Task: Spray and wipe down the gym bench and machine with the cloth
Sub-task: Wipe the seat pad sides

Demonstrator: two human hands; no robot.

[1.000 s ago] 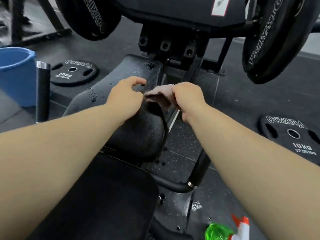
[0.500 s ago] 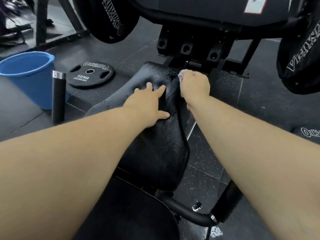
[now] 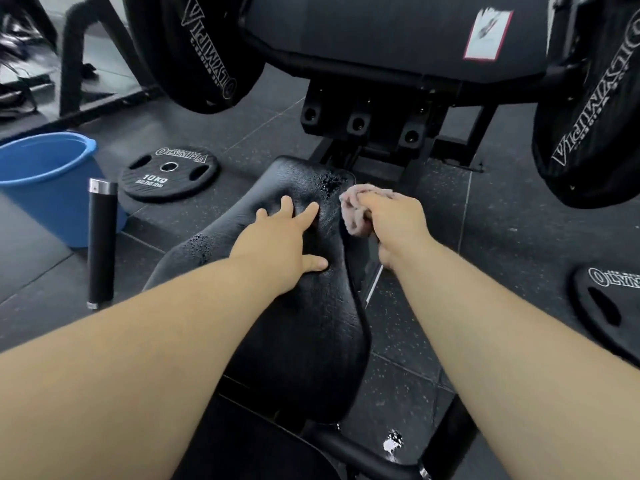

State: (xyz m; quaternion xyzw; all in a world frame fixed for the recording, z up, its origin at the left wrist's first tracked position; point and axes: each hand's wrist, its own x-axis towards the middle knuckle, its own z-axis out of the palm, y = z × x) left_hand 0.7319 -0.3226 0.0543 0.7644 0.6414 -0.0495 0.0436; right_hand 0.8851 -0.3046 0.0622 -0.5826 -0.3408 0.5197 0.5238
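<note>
The black padded seat (image 3: 304, 323) of the gym machine runs up the middle of the view, with wet spray droplets near its far end. My left hand (image 3: 284, 247) lies flat on the pad with its fingers spread. My right hand (image 3: 394, 226) grips a bunched pink cloth (image 3: 353, 209) against the pad's right edge near the far end. The machine's black footplate (image 3: 381, 36) and loaded weight plates hang above and beyond the seat.
A blue bucket (image 3: 52, 181) stands at the left with a black chrome-capped handle (image 3: 101, 244) upright beside it. A 10 kg plate (image 3: 169, 173) lies on the floor behind them, another plate (image 3: 609, 306) lies at the right. A black frame tube (image 3: 381, 459) crosses below.
My left hand went from near the cloth to lying flat on the pad. My right hand carried the cloth toward the pad's far right edge. The view shifted, and the spray bottle left the frame.
</note>
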